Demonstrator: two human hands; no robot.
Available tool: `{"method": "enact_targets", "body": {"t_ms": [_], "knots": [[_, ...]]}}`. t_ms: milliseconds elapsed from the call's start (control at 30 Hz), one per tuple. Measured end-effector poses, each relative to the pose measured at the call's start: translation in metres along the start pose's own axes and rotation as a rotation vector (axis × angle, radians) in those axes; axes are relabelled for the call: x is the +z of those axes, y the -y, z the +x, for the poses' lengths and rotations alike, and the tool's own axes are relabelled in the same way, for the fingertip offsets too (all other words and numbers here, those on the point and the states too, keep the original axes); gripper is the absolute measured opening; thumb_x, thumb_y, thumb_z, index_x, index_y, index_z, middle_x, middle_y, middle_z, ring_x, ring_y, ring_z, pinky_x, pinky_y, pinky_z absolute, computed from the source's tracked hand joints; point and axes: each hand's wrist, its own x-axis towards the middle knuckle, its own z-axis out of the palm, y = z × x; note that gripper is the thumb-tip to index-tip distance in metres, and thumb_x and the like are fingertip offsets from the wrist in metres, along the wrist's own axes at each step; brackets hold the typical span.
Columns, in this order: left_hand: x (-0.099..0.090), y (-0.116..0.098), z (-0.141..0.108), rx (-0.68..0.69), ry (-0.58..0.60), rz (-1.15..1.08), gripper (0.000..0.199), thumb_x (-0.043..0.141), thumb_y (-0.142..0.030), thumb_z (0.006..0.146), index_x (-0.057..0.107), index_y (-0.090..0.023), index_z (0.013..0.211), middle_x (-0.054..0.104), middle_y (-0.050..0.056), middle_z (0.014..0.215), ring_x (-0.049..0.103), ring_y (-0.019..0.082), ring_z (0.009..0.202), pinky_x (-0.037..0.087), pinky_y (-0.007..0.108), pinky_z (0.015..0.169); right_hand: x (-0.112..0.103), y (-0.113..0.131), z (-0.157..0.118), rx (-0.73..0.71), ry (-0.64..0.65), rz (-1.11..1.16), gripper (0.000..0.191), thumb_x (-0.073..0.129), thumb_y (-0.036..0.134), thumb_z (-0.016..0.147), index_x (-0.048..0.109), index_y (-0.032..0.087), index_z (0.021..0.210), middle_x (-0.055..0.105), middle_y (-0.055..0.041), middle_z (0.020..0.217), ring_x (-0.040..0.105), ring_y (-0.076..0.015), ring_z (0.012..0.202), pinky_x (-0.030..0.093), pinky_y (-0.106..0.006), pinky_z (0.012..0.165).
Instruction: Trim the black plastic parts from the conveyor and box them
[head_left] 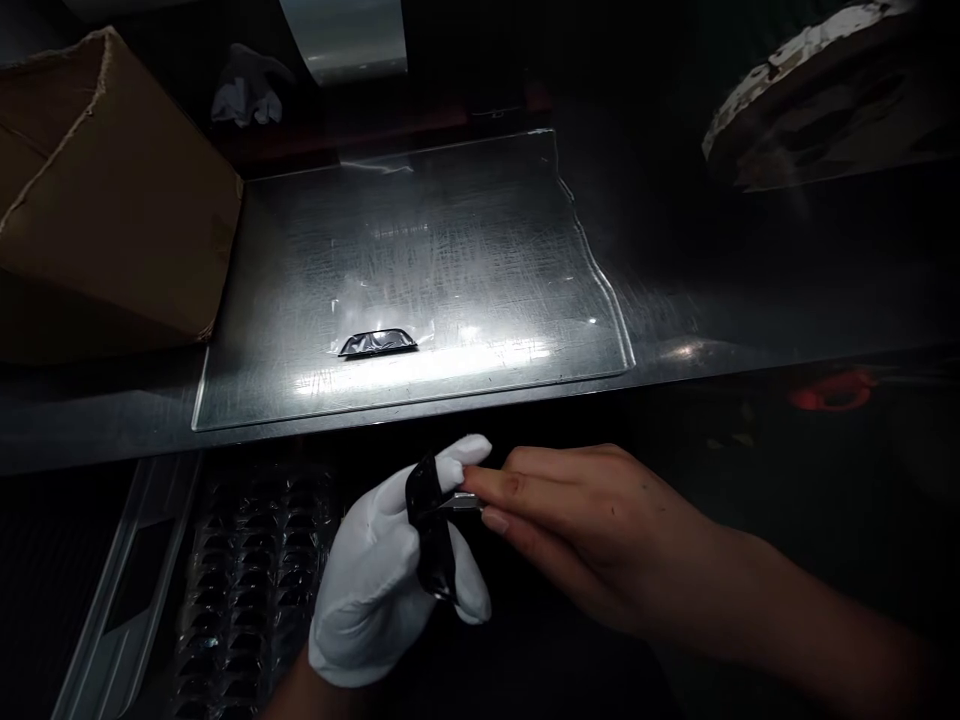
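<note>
My left hand [375, 580], in a white glove, is closed around a glossy black curved part [433, 535] below the front edge of the table. Bare and closed, my right hand [577, 520] pinches a small shiny metallic blade-like piece [466, 502], whose end reaches the black part. Most of that piece is hidden by the fingers. Another black part [379, 343], with shiny clear film around it, lies on the glass sheet [480, 250].
An open cardboard box [127, 200] stands at the left. A tray of several black parts [247, 590] is at the lower left. A red-handled object [834, 391] lies at right, below a round object [825, 100]. White cloth [247, 95] sits at the back.
</note>
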Motion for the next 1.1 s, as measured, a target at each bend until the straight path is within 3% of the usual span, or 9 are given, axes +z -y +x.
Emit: {"method": "enact_targets", "body": {"t_ms": [267, 467, 1100], "knots": [[0.008, 0.006, 0.005, 0.033, 0.015, -0.065, 0.050, 0.060, -0.036, 0.104, 0.059, -0.016, 0.150, 0.071, 0.005, 0.064, 0.068, 0.012, 0.055, 0.050, 0.018, 0.058, -0.007, -0.006, -0.002, -0.005, 0.075, 0.015, 0.031, 0.052, 0.023, 0.109, 0.069, 0.018, 0.135, 0.063, 0.0006, 0.086, 0.057, -0.0096, 0.069, 0.043, -0.026, 0.060], [0.004, 0.011, 0.003, 0.076, -0.005, -0.065, 0.052, 0.062, -0.038, 0.102, 0.060, -0.011, 0.147, 0.067, 0.002, 0.064, 0.062, 0.011, 0.049, 0.051, 0.019, 0.053, -0.008, -0.006, -0.005, 0.011, 0.123, 0.071, 0.034, 0.052, 0.024, 0.109, 0.064, 0.027, 0.141, 0.067, 0.0016, 0.093, 0.062, -0.0091, 0.076, 0.046, -0.024, 0.066], [0.010, 0.017, -0.001, 0.018, -0.006, -0.078, 0.053, 0.062, -0.043, 0.101, 0.061, -0.012, 0.144, 0.067, 0.003, 0.058, 0.057, 0.010, 0.048, 0.038, 0.019, 0.050, -0.003, -0.005, -0.014, 0.008, 0.127, 0.050, 0.038, 0.051, 0.024, 0.108, 0.063, 0.026, 0.145, 0.070, 0.0014, 0.093, 0.064, -0.0094, 0.076, 0.044, -0.025, 0.065]]}}
